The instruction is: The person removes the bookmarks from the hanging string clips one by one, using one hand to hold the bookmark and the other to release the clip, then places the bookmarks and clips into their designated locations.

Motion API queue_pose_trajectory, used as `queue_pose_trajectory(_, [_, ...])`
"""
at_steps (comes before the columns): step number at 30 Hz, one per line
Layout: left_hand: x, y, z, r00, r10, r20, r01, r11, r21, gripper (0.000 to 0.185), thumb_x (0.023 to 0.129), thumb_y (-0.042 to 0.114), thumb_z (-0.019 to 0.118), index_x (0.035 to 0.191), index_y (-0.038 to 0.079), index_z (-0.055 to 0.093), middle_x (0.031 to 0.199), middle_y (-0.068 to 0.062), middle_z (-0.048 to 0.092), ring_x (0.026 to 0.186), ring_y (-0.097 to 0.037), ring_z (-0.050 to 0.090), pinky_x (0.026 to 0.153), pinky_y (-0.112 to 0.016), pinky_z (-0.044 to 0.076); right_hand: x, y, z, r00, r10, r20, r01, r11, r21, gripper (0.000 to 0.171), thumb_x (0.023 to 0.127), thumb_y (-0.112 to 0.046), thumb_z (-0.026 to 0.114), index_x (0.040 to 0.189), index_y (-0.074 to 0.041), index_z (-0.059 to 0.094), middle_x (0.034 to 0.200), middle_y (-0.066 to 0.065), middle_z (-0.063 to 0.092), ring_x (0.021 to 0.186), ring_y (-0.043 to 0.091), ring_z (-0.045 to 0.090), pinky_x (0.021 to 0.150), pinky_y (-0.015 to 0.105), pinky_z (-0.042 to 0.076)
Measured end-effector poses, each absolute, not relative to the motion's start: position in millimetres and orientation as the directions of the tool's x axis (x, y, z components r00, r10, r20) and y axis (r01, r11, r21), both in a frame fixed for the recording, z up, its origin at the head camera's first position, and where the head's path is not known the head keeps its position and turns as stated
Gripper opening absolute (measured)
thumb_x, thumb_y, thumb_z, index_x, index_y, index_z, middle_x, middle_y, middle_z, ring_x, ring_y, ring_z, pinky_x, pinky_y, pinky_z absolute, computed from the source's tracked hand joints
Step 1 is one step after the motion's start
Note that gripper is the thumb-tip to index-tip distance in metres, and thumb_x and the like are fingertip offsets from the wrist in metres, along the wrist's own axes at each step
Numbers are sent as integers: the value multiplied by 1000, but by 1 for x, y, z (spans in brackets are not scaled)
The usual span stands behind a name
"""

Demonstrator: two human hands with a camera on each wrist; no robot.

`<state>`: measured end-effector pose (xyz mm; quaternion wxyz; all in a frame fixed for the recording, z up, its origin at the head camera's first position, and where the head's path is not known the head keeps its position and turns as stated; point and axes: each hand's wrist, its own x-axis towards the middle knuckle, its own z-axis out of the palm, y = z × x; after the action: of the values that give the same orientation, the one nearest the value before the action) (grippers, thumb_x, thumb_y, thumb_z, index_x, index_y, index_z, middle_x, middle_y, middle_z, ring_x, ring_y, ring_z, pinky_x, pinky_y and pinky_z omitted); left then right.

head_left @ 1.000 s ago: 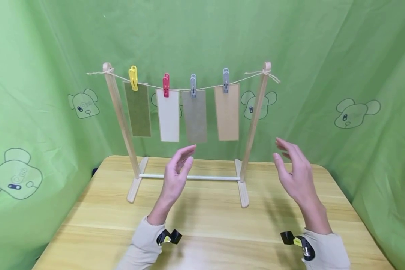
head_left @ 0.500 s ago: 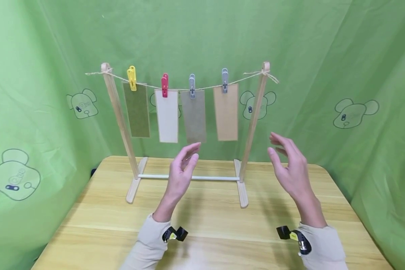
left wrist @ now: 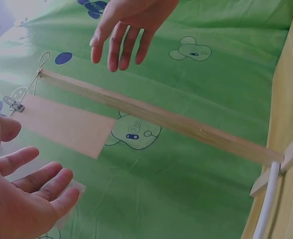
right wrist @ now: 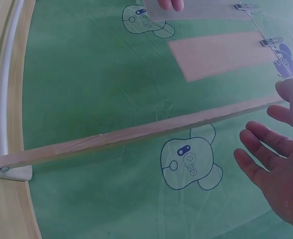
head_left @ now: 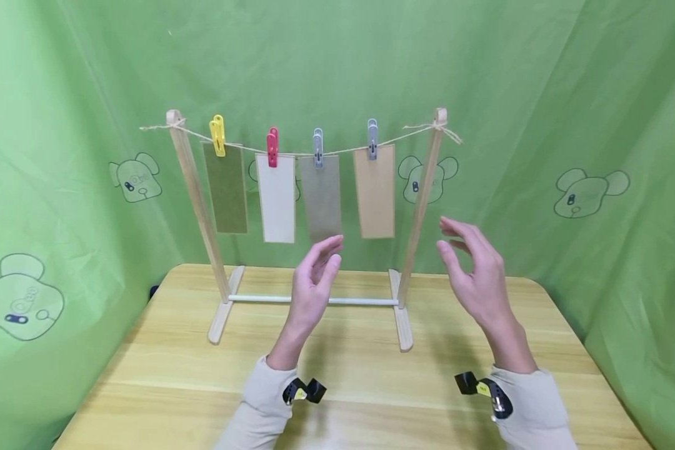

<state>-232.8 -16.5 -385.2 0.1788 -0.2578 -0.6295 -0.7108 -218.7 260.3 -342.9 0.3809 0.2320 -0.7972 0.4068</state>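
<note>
Four cards would exceed my count, so several cards hang from a string between two wooden posts: an olive card (head_left: 225,194) under a yellow clothespin (head_left: 217,135), a white card (head_left: 277,203) under a red clothespin (head_left: 272,147), a grey card (head_left: 321,197) and a tan card (head_left: 374,197) under grey clothespins (head_left: 372,140). My left hand (head_left: 312,287) hovers in front of the grey card's lower end, fingers relaxed, holding nothing. Right of the right post, my right hand (head_left: 475,275) is raised with loosely bent fingers and nothing in them.
The wooden stand (head_left: 422,206) rests on two feet joined by a white rod (head_left: 362,302) near the back of the table (head_left: 371,387). A green curtain (head_left: 517,112) with bear drawings surrounds the table. A camera strap (head_left: 298,392) sits on each wrist.
Both hands have shifted: the left one rightward, the right one leftward and slightly up, bringing them closer together. The cards and clothespins hang as before.
</note>
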Motion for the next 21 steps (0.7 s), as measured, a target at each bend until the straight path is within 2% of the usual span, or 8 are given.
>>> queue_pose_trajectory(6, [-237,-9,-384,-810,80,581,566,-150,810,38,107,14,54,143,0,54,146,-16,56,136,-32,53,117,-40,43,-222,256,-334,-580,-68,812,-702,548,-455,43,97,1,66,139,-5,61,130,14,65,118,25,60,103,32,54])
queue_pose_trajectory(14, [-241,-1,-384,-825,82,559,546,-139,826,41,107,17,54,145,2,53,149,-14,54,137,-23,52,117,-35,41,-212,239,-311,-566,-42,823,-715,523,-465,39,94,10,64,133,5,62,125,21,65,112,28,61,100,29,56])
queue_pose_trajectory(17, [-244,2,-384,-831,81,550,538,-130,832,42,107,18,54,146,2,52,149,-14,54,137,-24,52,117,-33,42,-205,232,-300,-561,-44,827,-725,508,-465,37,94,12,63,131,11,61,124,25,65,111,32,61,100,32,57])
queue_pose_trajectory(21, [-249,6,-386,-835,85,543,530,-138,837,43,107,18,55,146,2,51,150,-16,53,138,-31,50,116,-34,43,-201,228,-293,-556,-34,830,-731,496,-469,35,93,14,62,129,14,61,122,28,64,110,32,62,99,32,57])
